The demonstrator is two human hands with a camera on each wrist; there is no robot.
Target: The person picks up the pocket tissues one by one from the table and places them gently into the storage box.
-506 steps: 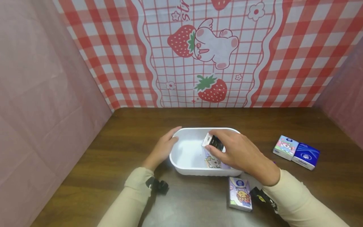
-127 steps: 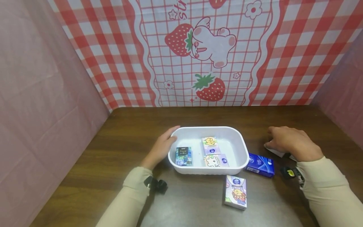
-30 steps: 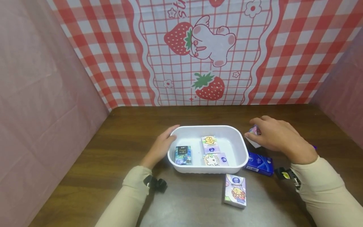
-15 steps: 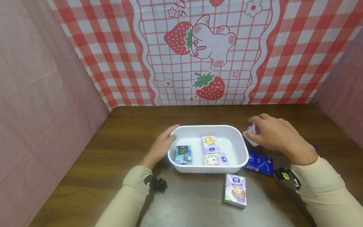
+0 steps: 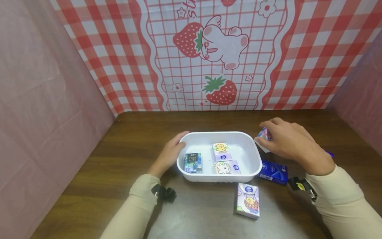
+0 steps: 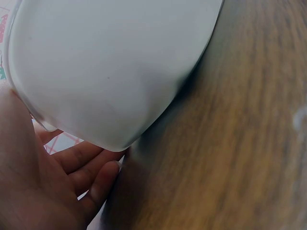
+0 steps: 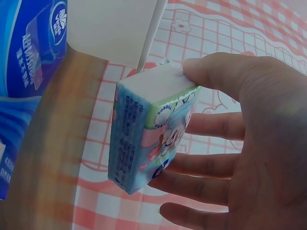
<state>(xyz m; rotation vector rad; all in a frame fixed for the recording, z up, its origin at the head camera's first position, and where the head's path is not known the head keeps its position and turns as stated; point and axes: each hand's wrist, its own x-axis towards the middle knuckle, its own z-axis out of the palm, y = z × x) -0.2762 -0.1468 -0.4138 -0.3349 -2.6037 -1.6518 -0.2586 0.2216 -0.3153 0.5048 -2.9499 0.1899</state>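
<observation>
My left hand [image 5: 168,154] grips the left end of the white tub [image 5: 219,179], thumb at the rim and fingers outside. My right hand [image 5: 287,141] pinches a pocket tissue pack [image 7: 153,127] with a pink, blue and green cartoon print, tilted beside the tub's right end. In the right wrist view the thumb is on the pack's white end and the fingers are behind it. Inside the tub lie a dark blue-green tissue pack [image 5: 193,163] at the left, a yellow cartoon pack [image 5: 221,152] and a white-and-lilac cartoon pack [image 5: 223,168] near the middle.
A blue tissue pack [image 5: 274,172] lies against the tub's right end. A lilac cartoon pack [image 5: 247,200] is on the table in front. Another blue pack [image 5: 329,154] shows only a sliver behind the right wrist. A checked cloth [image 5: 119,73] hangs behind the table.
Earlier the right hand held a dark pack over the tub; a dark blue-green pack now lies in it. Since then it has picked up the pink-and-blue cartoon pack and carried it left towards the tub.
</observation>
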